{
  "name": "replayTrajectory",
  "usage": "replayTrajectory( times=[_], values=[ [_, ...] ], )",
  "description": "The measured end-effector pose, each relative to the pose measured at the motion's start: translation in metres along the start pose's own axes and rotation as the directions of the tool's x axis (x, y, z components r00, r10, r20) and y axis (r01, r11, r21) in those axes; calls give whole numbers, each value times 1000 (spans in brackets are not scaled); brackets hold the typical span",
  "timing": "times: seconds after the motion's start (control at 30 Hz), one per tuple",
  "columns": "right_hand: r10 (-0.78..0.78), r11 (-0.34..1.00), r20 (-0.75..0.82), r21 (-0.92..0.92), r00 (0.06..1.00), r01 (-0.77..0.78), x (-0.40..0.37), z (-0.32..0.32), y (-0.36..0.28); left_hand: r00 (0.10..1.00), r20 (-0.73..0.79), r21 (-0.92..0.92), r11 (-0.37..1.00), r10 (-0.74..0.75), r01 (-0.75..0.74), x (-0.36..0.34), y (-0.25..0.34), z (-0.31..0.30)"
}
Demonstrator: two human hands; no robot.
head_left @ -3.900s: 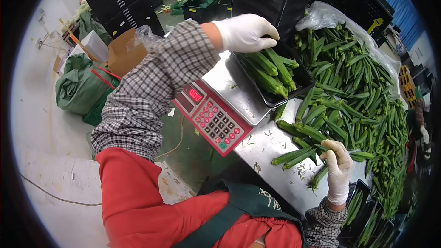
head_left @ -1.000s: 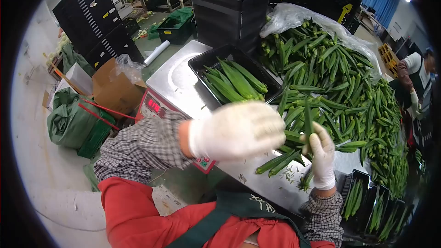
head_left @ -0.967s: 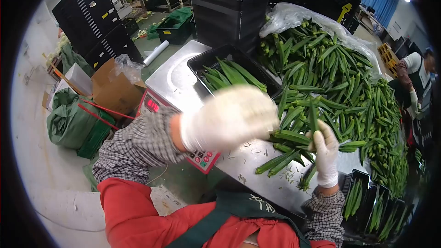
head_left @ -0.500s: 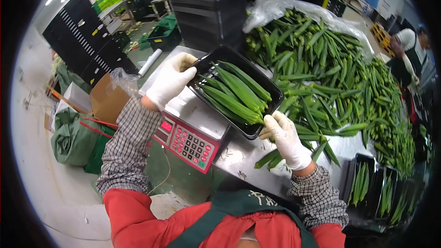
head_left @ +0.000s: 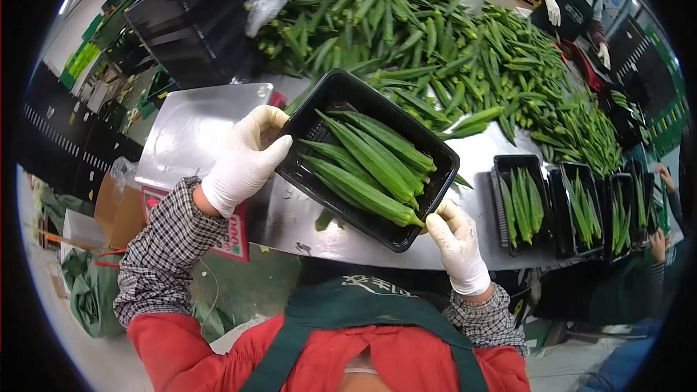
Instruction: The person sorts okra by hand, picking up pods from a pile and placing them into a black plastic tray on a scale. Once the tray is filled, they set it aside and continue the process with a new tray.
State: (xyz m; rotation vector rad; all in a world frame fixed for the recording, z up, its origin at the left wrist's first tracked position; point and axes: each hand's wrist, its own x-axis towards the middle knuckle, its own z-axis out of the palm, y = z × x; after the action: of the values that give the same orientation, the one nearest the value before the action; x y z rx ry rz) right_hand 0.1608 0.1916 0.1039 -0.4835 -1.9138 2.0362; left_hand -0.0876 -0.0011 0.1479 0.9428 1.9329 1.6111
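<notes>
Between my two gloved hands is a black plastic tray [head_left: 301, 168] with several okra pods [head_left: 374, 156] lying lengthwise in it. My left hand [head_left: 243, 156] pinches the tray's left rim, thumb on the near side. My right hand [head_left: 456, 243] grips the lower right corner, its thumb close to the stem end of one pod. The tray is raised over the metal table [head_left: 305, 236] and tilted toward me. Behind it spreads a large heap of loose okra [head_left: 435, 36].
Left of the tray stands a scale with a metal pan [head_left: 200, 131] and a red keypad [head_left: 231, 236]. Several filled okra trays [head_left: 521, 207] line the table's right side. Black crates [head_left: 189, 22] stand at the back left. A co-worker in an apron [head_left: 570, 11] is at the far right.
My view has turned right, bringing the row of filled trays and the co-worker further into sight. The held tray has moved off the scale side, over the table.
</notes>
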Motion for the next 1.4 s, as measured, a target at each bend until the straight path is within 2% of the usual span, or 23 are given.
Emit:
replayTrajectory(
  times=[0.1, 0.23, 0.37, 0.43, 0.6, 0.7, 0.73, 0.77, 0.83, 0.87, 0.9, 0.97, 1.0, 1.03, 1.1, 1.13, 1.2, 1.23, 1.27, 1.3, 1.37, 1.4],
  values=[
    [-56, 998, -36, 9, 998, 56, -20, -21, 8, 999, 47, 14, 1000, 12, -13, 9, 4, 28],
    [-126, 992, -160, -39, 979, 121, -38, -48, 21, 999, 52, -9, 1000, 9, -9, 20, 8, 70],
    [-90, 996, -285, -51, 954, 79, -53, -70, 20, 995, 89, -39, 999, 39, -36, 32, 9, 111],
    [-89, 996, -333, -12, 939, 90, -59, -79, 22, 990, 112, -40, 996, 86, -82, 41, 9, 130],
    [-21, 995, -461, 76, 887, 63, -75, -99, 27, 976, 199, -98, 992, 92, -74, 65, 6, 177],
    [108, 968, -498, 251, 861, 24, -87, -110, 33, 961, 260, -110, 992, 94, -67, 79, 6, 203],
    [78, 981, -558, 193, 826, 38, -87, -112, 30, 956, 278, -102, 993, 91, -65, 82, 9, 213],
    [103, 964, -590, 256, 801, 65, -90, -113, 20, 950, 285, -43, 992, 127, -120, 89, 7, 224],
    [98, 967, -664, 240, 741, 87, -97, -122, 31, 938, 320, 3, 990, 135, -143, 101, 11, 248],
    [104, 970, -677, 231, 729, 77, -101, -125, 31, 923, 337, -10, 981, 187, -195, 107, 9, 261],
    [123, 970, -679, 235, 723, 55, -104, -129, 32, 893, 419, 41, 980, 162, -197, 109, 20, 269],
    [161, 970, -684, 244, 712, 15, -112, -138, 37, 858, 484, 69, 970, 172, -233, 122, 3, 290],
    [145, 981, -680, 191, 718, -16, -118, -142, 42, 846, 528, 56, 991, 73, -121, 124, -1, 298],
    [136, 985, -675, 174, 725, -22, -122, -143, 41, 829, 557, 14, 997, 50, -70, 125, -6, 304],
    [121, 989, -658, 142, 743, -35, -130, -144, 38, 801, 595, 49, 993, 61, -112, 127, -8, 307],
    [86, 994, -621, 107, 779, -24, -136, -146, 42, 797, 598, 7, 994, 84, -109, 128, -11, 306],
    [98, 995, -508, 79, 856, -67, -143, -147, 40, 793, 595, -78, 992, 128, -102, 132, -13, 301],
    [105, 994, -445, 62, 889, -87, -145, -146, 40, 804, 588, -31, 995, 95, -95, 133, -8, 296],
    [135, 991, -349, 41, 927, -129, -146, -145, 42, 815, 571, -39, 995, 95, -88, 133, -3, 290],
    [226, 973, -267, 104, 937, -205, -144, -141, 41, 827, 554, -48, 995, 95, -82, 135, 1, 282],
    [155, 983, -91, -88, 984, -163, -137, -135, 48, 847, 498, 110, 956, 185, -274, 139, 18, 256],
    [163, 984, -82, -62, 983, -168, -132, -129, 53, 876, 425, 157, 935, 226, -317, 140, 30, 242]
  ],
)
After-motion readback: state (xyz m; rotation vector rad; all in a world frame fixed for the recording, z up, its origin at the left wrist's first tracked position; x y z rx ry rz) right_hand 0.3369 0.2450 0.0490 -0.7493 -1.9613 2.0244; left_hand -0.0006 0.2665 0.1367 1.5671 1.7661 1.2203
